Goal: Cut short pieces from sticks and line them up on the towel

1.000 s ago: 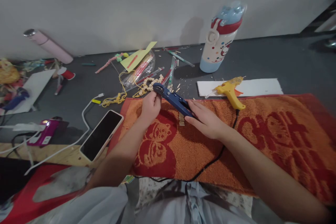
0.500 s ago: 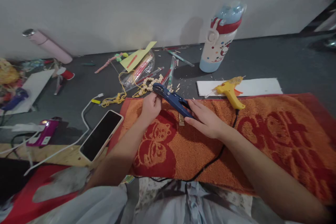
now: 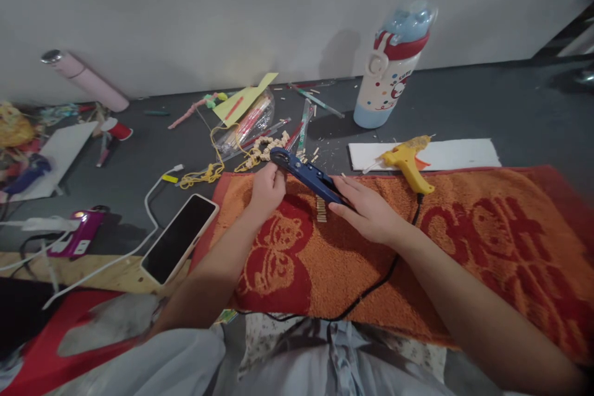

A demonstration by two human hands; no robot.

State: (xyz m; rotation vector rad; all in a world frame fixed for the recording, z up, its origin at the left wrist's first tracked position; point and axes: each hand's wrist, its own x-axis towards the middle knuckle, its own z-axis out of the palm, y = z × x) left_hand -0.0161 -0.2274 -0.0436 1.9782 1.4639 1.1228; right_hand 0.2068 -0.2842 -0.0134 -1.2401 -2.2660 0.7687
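Blue plastic cutter (image 3: pixel 307 176) — handles in right hand (image 3: pixel 369 210) grip, left hand (image 3: pixel 266 189) pinching at its head.

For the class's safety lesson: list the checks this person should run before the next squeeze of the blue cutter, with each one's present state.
1. Right hand on blue cutter handles: ok.
2. Left hand fingers away from the cutter head: not ok, right beside it.
3. Piece seated in the blades: cannot tell.
4. Glue gun set aside on white board: ok.
5. Phone off the orange towel: ok.

A home craft corner — glue gun (image 3: pixel 406 161), towel (image 3: pixel 464 241), scattered sticks (image 3: pixel 273 147).
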